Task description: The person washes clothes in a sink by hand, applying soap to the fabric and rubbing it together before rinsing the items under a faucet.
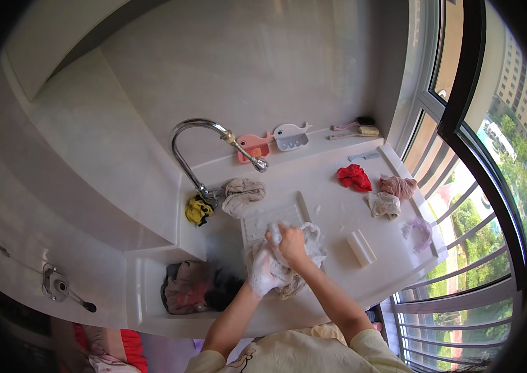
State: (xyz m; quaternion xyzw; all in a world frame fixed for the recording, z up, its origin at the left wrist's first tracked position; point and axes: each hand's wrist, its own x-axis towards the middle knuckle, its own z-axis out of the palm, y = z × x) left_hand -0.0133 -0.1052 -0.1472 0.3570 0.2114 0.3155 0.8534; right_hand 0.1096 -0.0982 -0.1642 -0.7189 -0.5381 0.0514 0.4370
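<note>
Both hands grip a pale, wet cloth (312, 240) over the ribbed washboard (256, 227) moulded into a white laundry sink. Thick white lather covers my left hand (264, 272), which holds the lower left of the bunched cloth. My right hand (290, 242) is closed in a fist on the upper part, with foam at its knuckles. Part of the cloth hangs below and between my wrists. A white oblong bar (361, 248) lies on the counter (338, 289) to the right of the cloth.
Dark and brownish garments (189, 286) lie in the basin at left. A chrome faucet (198, 122) arches above. Beige cloth (244, 196), yellow cloth (198, 210) and red cloth (354, 177) lie around. Whale-shaped soap holders (291, 137) and brushes (356, 134) line the back ledge.
</note>
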